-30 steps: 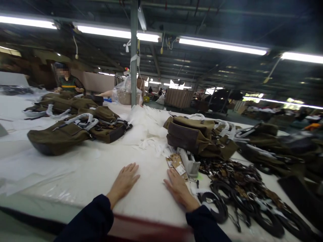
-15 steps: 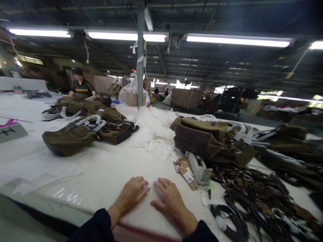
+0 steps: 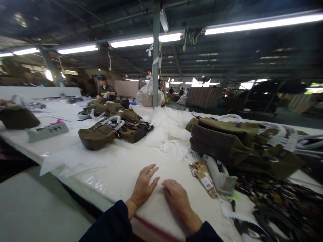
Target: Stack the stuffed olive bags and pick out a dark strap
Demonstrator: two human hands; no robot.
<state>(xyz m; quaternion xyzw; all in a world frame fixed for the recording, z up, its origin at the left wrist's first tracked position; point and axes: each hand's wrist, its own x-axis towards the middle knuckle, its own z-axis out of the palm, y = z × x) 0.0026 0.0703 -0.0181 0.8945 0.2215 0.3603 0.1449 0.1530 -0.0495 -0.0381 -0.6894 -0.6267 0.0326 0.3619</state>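
Note:
My left hand (image 3: 144,185) lies flat on the white padded table (image 3: 118,168), fingers spread, holding nothing. My right hand (image 3: 177,198) rests palm down just right of it, almost touching, also holding nothing. Brown paper tags (image 3: 203,173) lie a little right of my right hand, next to a grey plastic holder (image 3: 220,173). An olive canvas bag (image 3: 227,143) sits behind the tags. Another olive bag (image 3: 111,132) with wrapped handles lies farther left.
Dark straps and buckles (image 3: 275,208) pile at the right. White tissue sheets (image 3: 164,129) lie mid-table, clear plastic sheets (image 3: 70,161) near the left edge. A grey card (image 3: 47,131) lies far left. Another person (image 3: 106,90) works at the far end beside a pillar (image 3: 156,57).
The view has swung left. My two hands have come together from apart and now rest side by side on the table; my left fingers have spread.

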